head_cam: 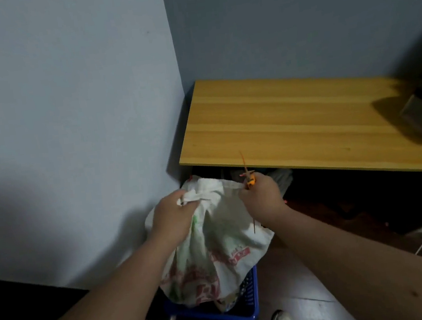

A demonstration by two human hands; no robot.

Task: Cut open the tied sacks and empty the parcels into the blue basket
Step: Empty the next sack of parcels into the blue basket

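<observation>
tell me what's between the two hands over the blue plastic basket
In the head view, the bunched top of the white printed sack spans between the left hand and right hand.

Your white sack carries the only printing in view: large red characters and green patches across its crumpled cloth, with a red banner of small characters near its right side. Folds and motion blur leave none of it readable to you; you cannot make out a word, brand or number. The blue basket under the sack shows you no label, and the wooden tabletop bears no writing.
</observation>
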